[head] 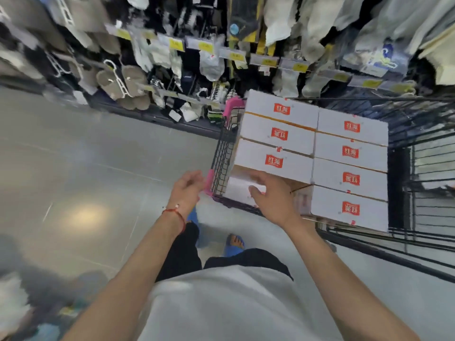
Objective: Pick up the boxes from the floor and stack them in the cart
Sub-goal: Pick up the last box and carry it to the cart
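Several white boxes with red labels (312, 148) lie stacked in two columns inside a black wire cart (222, 156) with pink corner guards. One more white box (237, 190) sits lower at the cart's near left corner. My right hand (269, 198) rests over that lower box with fingers spread, touching its top. My left hand (187, 190), with a red string bracelet on the wrist, hovers just left of the cart's pink corner, fingers loosely curled and holding nothing. No box on the floor is in view.
A shop rack (197, 60) hung with socks, slippers and yellow price tags runs along the far side of the aisle. Shiny grey floor (86, 168) spreads to the left. My feet in blue sandals (234, 244) stand beside the cart. More wire cart frame (423, 193) extends to the right.
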{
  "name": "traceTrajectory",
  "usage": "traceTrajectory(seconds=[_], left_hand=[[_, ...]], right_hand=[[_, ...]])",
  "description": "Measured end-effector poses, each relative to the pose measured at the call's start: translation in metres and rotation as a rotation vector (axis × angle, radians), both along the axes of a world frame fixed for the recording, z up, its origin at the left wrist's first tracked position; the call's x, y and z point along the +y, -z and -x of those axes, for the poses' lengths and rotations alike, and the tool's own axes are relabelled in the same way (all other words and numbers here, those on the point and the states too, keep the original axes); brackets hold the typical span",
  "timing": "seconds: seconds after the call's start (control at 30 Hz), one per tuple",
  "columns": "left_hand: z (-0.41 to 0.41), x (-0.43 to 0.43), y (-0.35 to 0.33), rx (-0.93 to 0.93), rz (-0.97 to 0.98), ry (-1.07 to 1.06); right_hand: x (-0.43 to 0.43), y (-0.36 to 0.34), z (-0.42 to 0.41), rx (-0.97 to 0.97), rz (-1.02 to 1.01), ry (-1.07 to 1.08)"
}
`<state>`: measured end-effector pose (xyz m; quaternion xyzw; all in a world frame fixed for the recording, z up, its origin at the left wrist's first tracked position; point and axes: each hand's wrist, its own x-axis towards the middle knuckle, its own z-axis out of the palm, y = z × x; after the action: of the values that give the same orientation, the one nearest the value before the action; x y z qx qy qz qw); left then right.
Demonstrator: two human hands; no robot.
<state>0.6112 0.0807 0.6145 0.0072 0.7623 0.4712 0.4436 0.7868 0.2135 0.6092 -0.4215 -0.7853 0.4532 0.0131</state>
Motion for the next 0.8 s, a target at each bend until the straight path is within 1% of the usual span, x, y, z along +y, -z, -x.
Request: traceTrajectory(seconds=[0.07, 0.27, 0.47, 0.63, 0.8], left_hand=[[0.006, -0.026, -0.004, 0.002, -0.007, -0.064], [0.029, -0.107, -0.009, -0.003, -0.001, -0.286], [0.058, -0.183, -0.021, 0.002, -0.022, -0.488], [0.099, -0.255, -0.026, 0.047, -0.042, -0.613], [0.149, -0.335, -0.026, 0.040, -0.075, -0.705]], right_hand=[[-0.014, -0.007, 0.016, 0.037, 0.024, -0.063], [-0.052, -0.020, 0.077, 0.051, 0.074, -0.282], [-0.109, -0.029, 0.152, 0.062, 0.096, -0.480], [-0.177, -0.029, 0.226, 0.096, 0.162, -0.535], [-0.252, -0.029, 0.300, 0.124, 0.242, -0.532]])
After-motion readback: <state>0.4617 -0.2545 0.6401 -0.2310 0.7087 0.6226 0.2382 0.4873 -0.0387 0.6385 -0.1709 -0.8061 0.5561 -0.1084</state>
